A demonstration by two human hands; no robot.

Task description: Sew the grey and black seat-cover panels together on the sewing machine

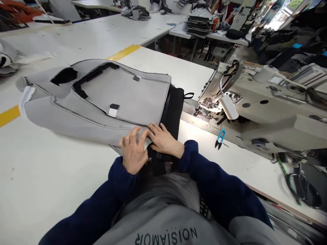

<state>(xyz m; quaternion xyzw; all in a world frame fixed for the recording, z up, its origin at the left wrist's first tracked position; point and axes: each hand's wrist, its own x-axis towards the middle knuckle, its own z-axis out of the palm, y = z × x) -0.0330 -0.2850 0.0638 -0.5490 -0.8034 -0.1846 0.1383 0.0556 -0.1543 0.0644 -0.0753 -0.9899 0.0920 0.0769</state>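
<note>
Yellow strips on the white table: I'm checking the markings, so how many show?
2. One yellow strip lies beyond the grey fabric piece; the other strip is at the picture's left edge. The piece may hide more between them.

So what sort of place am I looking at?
Probably a sewing workshop: an industrial sewing machine, blue thread snips and a grey stitched fabric piece are in view.

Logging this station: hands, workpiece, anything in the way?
Left hand and right hand at edge of gray fabric piece, beside black section. Piece on white table. Blue snips by sewing machine, apart from fabric.
</note>
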